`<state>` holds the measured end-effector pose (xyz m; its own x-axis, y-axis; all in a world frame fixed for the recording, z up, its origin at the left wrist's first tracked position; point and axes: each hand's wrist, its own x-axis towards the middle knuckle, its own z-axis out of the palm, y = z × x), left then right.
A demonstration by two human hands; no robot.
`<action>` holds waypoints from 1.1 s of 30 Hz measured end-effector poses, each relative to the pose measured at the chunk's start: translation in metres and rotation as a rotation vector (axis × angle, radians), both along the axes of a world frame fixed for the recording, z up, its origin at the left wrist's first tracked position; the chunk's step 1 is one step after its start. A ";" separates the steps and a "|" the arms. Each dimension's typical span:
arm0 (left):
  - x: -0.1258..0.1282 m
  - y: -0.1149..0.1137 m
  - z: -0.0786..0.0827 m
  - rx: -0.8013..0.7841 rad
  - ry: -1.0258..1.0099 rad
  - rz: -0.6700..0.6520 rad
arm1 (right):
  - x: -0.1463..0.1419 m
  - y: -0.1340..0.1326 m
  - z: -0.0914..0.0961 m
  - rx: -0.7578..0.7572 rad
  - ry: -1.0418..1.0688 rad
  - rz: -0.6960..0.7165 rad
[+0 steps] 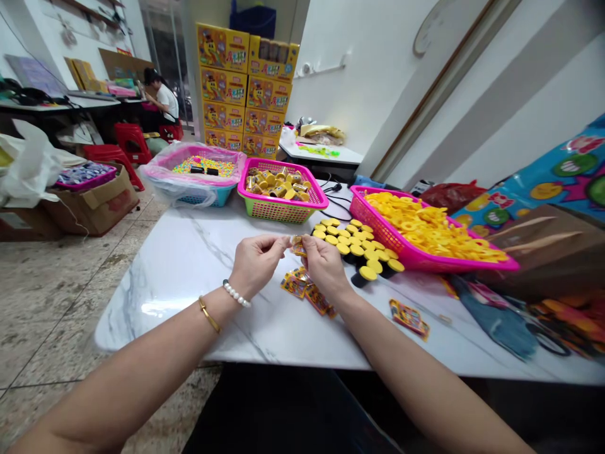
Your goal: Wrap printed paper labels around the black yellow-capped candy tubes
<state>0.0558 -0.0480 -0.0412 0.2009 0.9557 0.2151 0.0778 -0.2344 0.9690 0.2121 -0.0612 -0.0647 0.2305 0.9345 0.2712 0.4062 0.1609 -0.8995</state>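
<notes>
Over the marble-patterned table, my right hand (pixel 325 261) pinches a small yellow printed packet (pixel 297 246) between thumb and fingers. My left hand (pixel 258 261) is closed in a pinch, its fingertips right at the packet's left edge; what lies between them is too small to make out. Below my hands are several loose printed packets (pixel 293 284), partly covered by my right wrist. Just beyond my right hand stand several black cups with yellow lids (pixel 366 275), close together. Another short stack of printed packets (pixel 409 318) lies to the right of my right forearm.
A pink basket of yellow plastic pieces (pixel 355 208) is at right. At the back stand a pink-and-green basket of yellow-brown pieces (pixel 278 211) and a plastic-lined basket of coloured beads (pixel 220 197). Stacked yellow boxes (pixel 224 85) rise behind. A person (pixel 165 101) sits far left.
</notes>
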 end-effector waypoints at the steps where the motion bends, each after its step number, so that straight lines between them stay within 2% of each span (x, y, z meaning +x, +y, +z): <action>1: 0.000 0.000 0.000 0.005 0.008 0.007 | -0.001 -0.001 0.001 0.012 -0.020 0.002; 4: -0.001 0.002 0.000 0.025 0.045 0.019 | -0.004 -0.005 0.004 0.046 -0.097 0.003; 10: 0.000 0.008 -0.007 -0.015 0.045 -0.075 | -0.010 -0.010 0.000 0.160 -0.368 -0.026; 13: -0.002 0.012 -0.009 -0.032 0.047 -0.009 | -0.013 -0.008 -0.004 0.168 -0.471 0.010; 16: -0.004 0.014 -0.008 0.037 0.054 0.120 | -0.012 -0.004 -0.003 0.138 -0.550 0.005; 18: -0.005 0.015 -0.007 0.029 0.049 0.121 | -0.007 -0.005 0.001 0.113 -0.616 -0.019; 21: -0.005 0.014 -0.004 -0.110 -0.002 0.040 | 0.009 -0.016 0.012 0.095 -0.761 -0.126; 25: -0.003 0.012 -0.001 -0.291 -0.090 -0.049 | 0.042 -0.048 0.017 0.079 -1.044 -0.499; 27: -0.002 0.011 0.001 -0.389 -0.114 -0.136 | 0.058 -0.062 0.013 -0.038 -1.174 -0.623; 30: -0.003 0.010 0.003 -0.520 -0.150 -0.229 | 0.071 -0.072 0.002 -0.236 -1.242 -0.644; 33: -0.004 0.011 0.003 -0.599 -0.220 -0.266 | 0.073 -0.072 -0.003 -0.246 -1.129 -0.596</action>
